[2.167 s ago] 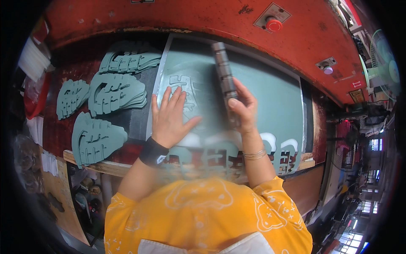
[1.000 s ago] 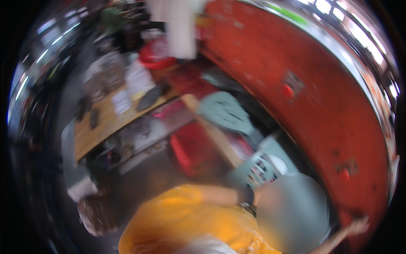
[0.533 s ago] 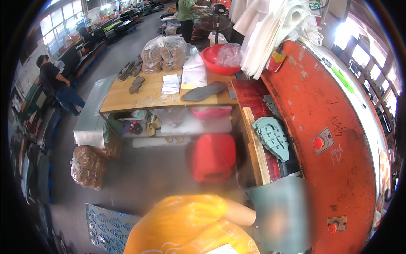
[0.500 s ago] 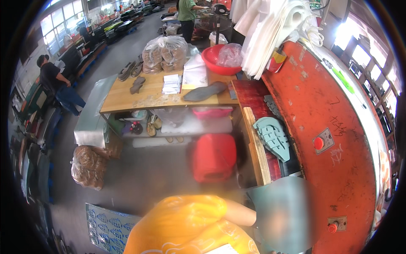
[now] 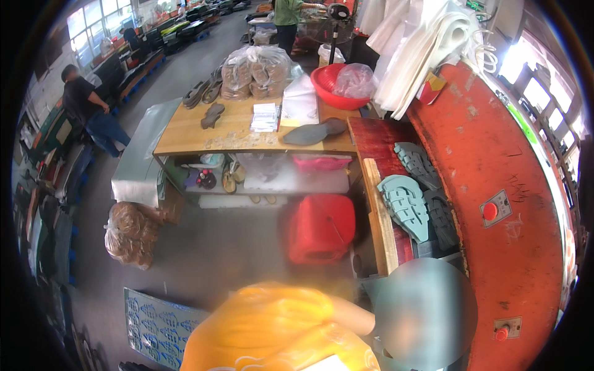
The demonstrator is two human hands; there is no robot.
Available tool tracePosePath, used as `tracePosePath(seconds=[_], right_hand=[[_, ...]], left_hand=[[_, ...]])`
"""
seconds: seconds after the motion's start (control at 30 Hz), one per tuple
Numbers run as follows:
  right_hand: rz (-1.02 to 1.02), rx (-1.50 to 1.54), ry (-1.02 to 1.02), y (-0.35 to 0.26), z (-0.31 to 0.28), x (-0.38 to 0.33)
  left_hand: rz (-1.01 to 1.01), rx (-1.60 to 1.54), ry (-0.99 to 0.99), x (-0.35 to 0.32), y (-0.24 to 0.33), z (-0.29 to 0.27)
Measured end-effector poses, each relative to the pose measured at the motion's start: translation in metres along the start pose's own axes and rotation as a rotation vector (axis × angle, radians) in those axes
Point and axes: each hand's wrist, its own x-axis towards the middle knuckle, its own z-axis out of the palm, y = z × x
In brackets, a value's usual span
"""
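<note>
My left forearm (image 5: 354, 316), bare below a yellow sleeve (image 5: 266, 315), reaches to the right along the lower edge. My left hand (image 5: 405, 334) is a smeared pale patch over a grey-green sheet (image 5: 427, 287). Its fingers cannot be made out, nor whether they hold the sheet. My right hand does not show. Just beyond the sheet, a light teal cut-out foam piece (image 5: 403, 207) with sole-shaped outlines lies on the red bed (image 5: 371, 136) of the machine. Grey-teal cut pieces (image 5: 417, 164) and darker ones (image 5: 442, 216) lie beside it, partly under the machine's edge.
An orange-red machine beam (image 5: 520, 247) with red buttons (image 5: 490, 211) runs down the right. Ahead stand a wooden table (image 5: 185, 139) with soles and bags, and a red plastic stool (image 5: 322, 229). A patterned blue-grey sheet (image 5: 158, 324) lies lower left. Co-workers (image 5: 93, 108) stand farther off.
Most of the scene has shifted right in view, the orange-red beam the most. More of the grey-teal and dark pieces now shows beside it. My left arm stays in nearly the same place.
</note>
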Motion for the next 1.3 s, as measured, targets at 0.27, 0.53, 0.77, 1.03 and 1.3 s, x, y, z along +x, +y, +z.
tracePosePath(seconds=[0.27,0.53,0.77,1.03,1.3], right_hand=[[-0.139,0.238,0.325,-0.037,-0.005,0.069],[-0.027,0.172,0.551,-0.088,0.040,0.081],[0.030,0.372,0.681,-0.082,0.029,0.084],[0.007,1.685,0.681,-0.038,-0.002,0.051],[0.320,0.262,0.598,-0.011,0.008,0.040]], left_hand=[[-0.190,-0.243,-0.473,0.007,0.026,-0.047],[-0.519,-0.273,-0.124,0.059,-0.009,-0.036],[-0.213,-0.038,-0.190,0.068,-0.033,-0.038],[-0.151,0.093,-0.291,0.075,-0.030,-0.048],[-0.152,0.139,-0.294,0.078,-0.034,-0.041]])
